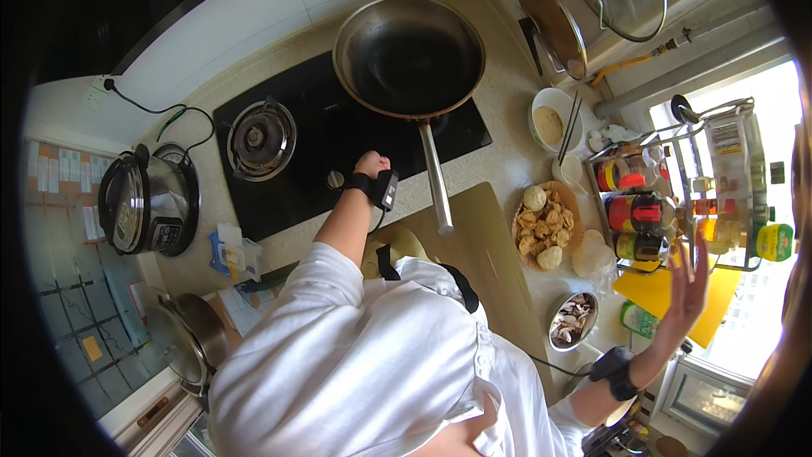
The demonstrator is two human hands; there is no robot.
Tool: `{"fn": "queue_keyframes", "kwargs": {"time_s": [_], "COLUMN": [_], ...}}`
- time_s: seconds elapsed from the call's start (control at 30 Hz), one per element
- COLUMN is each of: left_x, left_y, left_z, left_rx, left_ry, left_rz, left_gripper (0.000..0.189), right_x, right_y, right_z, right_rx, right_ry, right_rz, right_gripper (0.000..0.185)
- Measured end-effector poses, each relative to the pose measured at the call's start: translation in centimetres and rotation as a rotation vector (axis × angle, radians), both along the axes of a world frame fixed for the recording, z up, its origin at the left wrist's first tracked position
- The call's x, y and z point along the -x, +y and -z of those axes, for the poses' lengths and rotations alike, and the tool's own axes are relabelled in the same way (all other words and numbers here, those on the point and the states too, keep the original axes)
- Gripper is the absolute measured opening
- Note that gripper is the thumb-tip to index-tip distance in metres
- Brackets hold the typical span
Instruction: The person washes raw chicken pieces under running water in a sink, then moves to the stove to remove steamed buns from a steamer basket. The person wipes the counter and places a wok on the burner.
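Note:
My left hand (372,164) is over the front edge of the black glass gas hob (317,139), fingers curled down. Right beside it is a round control knob (335,179); whatever lies under the fingers is hidden. A dark wok (409,54) with nothing in it sits over the hob's right side, its steel handle (434,178) pointing towards me. My right hand (688,285) is raised at the far right, fingers spread and holding nothing. In the picture it overlaps the front of a metal condiment rack (682,203) of bottles and jars.
To the right stand a white bowl (553,105) with chopsticks (569,127), a basket (574,209) of brown pieces and a steel saucepan (572,348) of sliced food. A cutting board (472,235) lies before me. An electric pressure cooker (149,203) stands left of the bare burner (261,139).

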State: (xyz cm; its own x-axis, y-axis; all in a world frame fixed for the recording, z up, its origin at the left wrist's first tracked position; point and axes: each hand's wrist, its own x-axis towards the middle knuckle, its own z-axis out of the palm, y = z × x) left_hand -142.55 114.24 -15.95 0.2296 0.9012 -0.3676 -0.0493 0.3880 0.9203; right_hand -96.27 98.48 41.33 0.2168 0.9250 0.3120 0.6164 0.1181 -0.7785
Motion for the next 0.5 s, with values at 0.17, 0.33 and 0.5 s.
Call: {"fn": "queue_keyframes", "kwargs": {"time_s": [0.17, 0.33, 0.5], "left_x": [1.4, 0.3, 0.3], "left_y": [-0.2, -0.6, -0.2], "left_z": [-2.0, -5.9, -8.0], "left_rx": [-0.091, 0.112, 0.693], "left_ry": [0.313, -0.129, -0.788], "left_rz": [0.257, -0.025, -0.475], "left_gripper": [0.016, 0.010, 0.007], "right_x": [-0.1, 0.0, -0.1], "right_y": [-4.9, -8.9, -11.0], "right_z": [5.2, 9.0, 11.0], "right_rx": [0.144, 0.269, 0.300], "right_ry": [0.218, 0.454, 0.500], "right_rz": [0.012, 0.054, 0.021], "right_gripper": [0.042, 0.036, 0.033]}}
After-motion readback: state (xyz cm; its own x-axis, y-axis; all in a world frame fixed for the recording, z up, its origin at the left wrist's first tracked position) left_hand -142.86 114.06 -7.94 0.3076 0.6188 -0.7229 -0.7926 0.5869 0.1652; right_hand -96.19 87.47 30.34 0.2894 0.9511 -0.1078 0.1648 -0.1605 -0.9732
